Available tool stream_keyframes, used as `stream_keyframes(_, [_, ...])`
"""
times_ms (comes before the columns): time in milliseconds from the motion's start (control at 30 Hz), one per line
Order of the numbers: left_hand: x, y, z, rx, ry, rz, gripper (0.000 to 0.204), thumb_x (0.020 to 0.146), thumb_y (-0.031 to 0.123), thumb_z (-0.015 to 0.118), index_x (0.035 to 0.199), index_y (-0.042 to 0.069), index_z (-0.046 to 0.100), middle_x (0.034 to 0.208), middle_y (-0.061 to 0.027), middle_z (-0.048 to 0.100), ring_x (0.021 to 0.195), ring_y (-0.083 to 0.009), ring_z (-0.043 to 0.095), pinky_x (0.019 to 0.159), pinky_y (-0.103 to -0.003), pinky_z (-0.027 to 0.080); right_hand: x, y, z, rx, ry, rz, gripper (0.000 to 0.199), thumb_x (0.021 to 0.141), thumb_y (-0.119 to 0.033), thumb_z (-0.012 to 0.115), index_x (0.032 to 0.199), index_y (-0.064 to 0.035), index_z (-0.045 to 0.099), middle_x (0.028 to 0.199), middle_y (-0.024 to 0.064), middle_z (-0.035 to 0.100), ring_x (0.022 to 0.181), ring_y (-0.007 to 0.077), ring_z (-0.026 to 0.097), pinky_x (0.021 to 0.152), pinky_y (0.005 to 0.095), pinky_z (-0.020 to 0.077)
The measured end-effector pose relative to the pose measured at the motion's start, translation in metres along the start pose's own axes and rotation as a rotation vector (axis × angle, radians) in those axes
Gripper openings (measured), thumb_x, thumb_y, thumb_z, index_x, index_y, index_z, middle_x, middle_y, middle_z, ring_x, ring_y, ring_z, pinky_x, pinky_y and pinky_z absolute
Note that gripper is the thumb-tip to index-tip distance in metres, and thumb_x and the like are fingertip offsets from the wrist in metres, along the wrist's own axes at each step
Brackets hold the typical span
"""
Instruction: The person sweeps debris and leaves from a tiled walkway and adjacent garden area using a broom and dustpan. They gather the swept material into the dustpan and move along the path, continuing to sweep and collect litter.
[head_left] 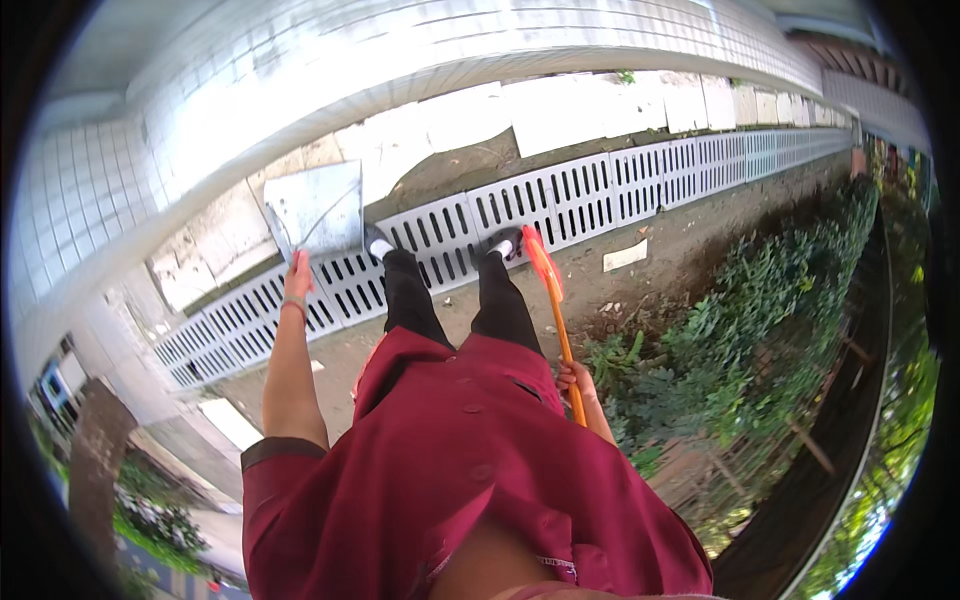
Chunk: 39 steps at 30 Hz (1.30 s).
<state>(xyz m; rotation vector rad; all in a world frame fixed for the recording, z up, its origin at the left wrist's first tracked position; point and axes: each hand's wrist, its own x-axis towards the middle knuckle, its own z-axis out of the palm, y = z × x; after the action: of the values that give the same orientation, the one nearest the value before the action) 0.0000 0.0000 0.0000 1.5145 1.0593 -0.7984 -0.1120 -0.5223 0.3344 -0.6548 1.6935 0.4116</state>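
Note:
My left hand reaches forward and is closed at the near edge of a flat, squarish grey dustpan. A thin dark line like a twig or crack runs across the pan's face. Its handle, if any, is hidden by the hand. On my right side, my right hand wraps round the orange handle of a broom. The broom's red-orange head points forward and down, beside my right shoe. Its bristles cannot be made out.
A slotted drain grating crosses the ground under my feet. Beyond it lie pale slabs and a white tiled wall. Green shrubs grow on the right, near bare soil. A pale flat piece lies on the ground.

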Motion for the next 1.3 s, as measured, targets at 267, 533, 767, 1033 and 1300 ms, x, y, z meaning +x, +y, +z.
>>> stream_keyframes(267, [-0.099, 0.144, -0.084, 0.26, 0.376, 0.014, 0.072, 0.07, 0.071, 0.03, 0.043, 0.006, 0.044, 0.043, -0.0071, 0.048, 0.041, -0.0153, 0.047, 0.046, -0.026, 0.038, 0.171, -0.051, 0.033, 0.194, -0.436, 0.213, 0.013, 0.086, -0.018, 0.038, 0.075, -0.0127, 0.035, 0.05, -0.0055, 0.031, 0.036, 0.0047, 0.031, 0.036, 0.0202, 0.0282])
stream_keyframes(533, [-0.129, 0.259, 0.084, 0.489, 0.099, -0.024, 0.047, 0.077, 0.043, 0.039, 0.059, 0.002, 0.05, 0.05, -0.0089, 0.051, 0.035, -0.017, 0.045, 0.032, -0.028, 0.035, 0.166, -0.121, -0.03, 0.337, -0.471, 0.209, 0.005, 0.085, -0.017, 0.039, 0.085, -0.012, 0.04, 0.054, -0.0064, 0.033, 0.038, 0.0033, 0.03, 0.037, 0.0194, 0.0249])
stream_keyframes(767, [-0.115, 0.324, 0.299, 0.659, -0.118, 0.012, 0.024, 0.074, 0.031, 0.042, 0.072, 0.008, 0.048, 0.053, -0.0064, 0.046, 0.035, -0.0164, 0.043, 0.031, -0.028, 0.033, 0.183, -0.247, -0.05, 0.356, -0.389, -0.037, 0.012, 0.081, -0.013, 0.047, 0.074, -0.0102, 0.037, 0.055, -0.0025, 0.036, 0.038, 0.0061, 0.032, 0.036, 0.0223, 0.0282])
stream_keyframes(1033, [-0.093, 0.412, 0.537, 0.748, -0.368, 0.212, 0.035, 0.084, 0.037, 0.041, 0.068, 0.008, 0.049, 0.053, -0.0023, 0.045, 0.043, -0.011, 0.042, 0.042, -0.025, 0.039, 0.17, -0.402, -0.114, 0.029, -0.132, -0.569, 0.026, 0.076, -0.007, 0.049, 0.1, -0.0048, 0.041, 0.061, 0.0022, 0.044, 0.041, 0.0074, 0.038, 0.037, 0.0232, 0.034])
stream_keyframes(1300, [-0.075, 0.491, 0.766, 0.908, -0.482, 0.294, 0.03, 0.081, 0.03, 0.046, 0.063, 0.006, 0.049, 0.053, -0.0019, 0.047, 0.044, -0.0099, 0.043, 0.042, -0.024, 0.038, 0.346, -0.258, -0.191, -0.013, -0.139, -0.298, 0.039, 0.074, -0.018, 0.058, 0.106, 0.0019, 0.048, 0.089, 0.01, 0.058, 0.079, 0.0191, 0.052, 0.07, 0.0301, 0.0428])
